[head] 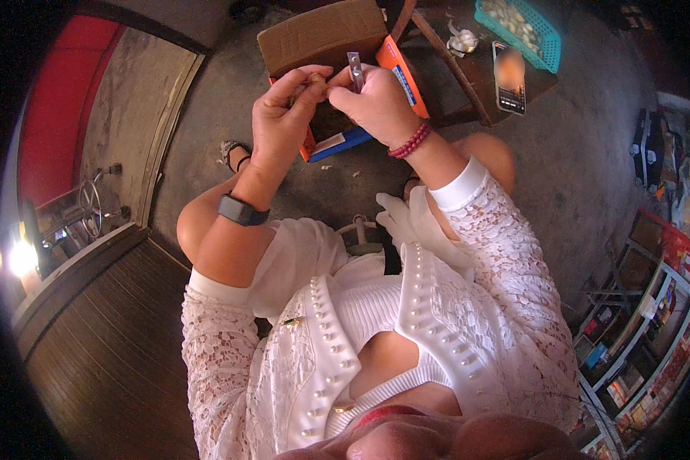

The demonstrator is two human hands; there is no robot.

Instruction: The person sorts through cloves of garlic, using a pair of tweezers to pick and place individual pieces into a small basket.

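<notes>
Over an open cardboard box (322, 34), my two hands meet with their fingertips close together. My left hand (284, 109), with a dark watch on its wrist, pinches a small pale-brown piece (316, 77) that looks like a garlic clove. A short metal blade or tool (355, 72) stands up out of my right hand (374, 98), its lower part hidden by the fingers. The thumb of my right hand reaches to the small piece. On the wooden stool (497, 118) at the right lie a garlic bulb (463, 42) and a phone (510, 80). A turquoise plastic basket (546, 49) holds many peeled cloves.
Small scraps lie on the concrete floor (345, 184) below the box. A doorway frame (175, 126) runs along the left, beside a dark ribbed surface (121, 356). Metal shelves (638, 345) with assorted goods stand at the far right. My knees are either side of the box's near end.
</notes>
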